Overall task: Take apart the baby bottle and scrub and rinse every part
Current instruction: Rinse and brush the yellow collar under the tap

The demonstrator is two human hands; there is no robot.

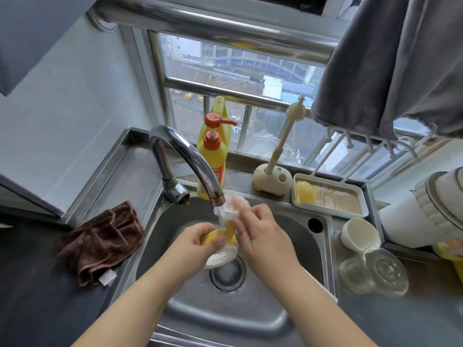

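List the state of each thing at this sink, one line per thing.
Tap: running.
Bottle part: held under the stream by left hand.
Right hand: fingers rubbing the part.
Brown cloth: crumpled on the counter.
Brush: upright in its holder.
Clear cup: lying on its side.

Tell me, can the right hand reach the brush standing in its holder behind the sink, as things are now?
Probably yes. The brush stands upright in its holder on the ledge just beyond the right hand, with nothing between them. But that hand is busy at the bottle part under the faucet.
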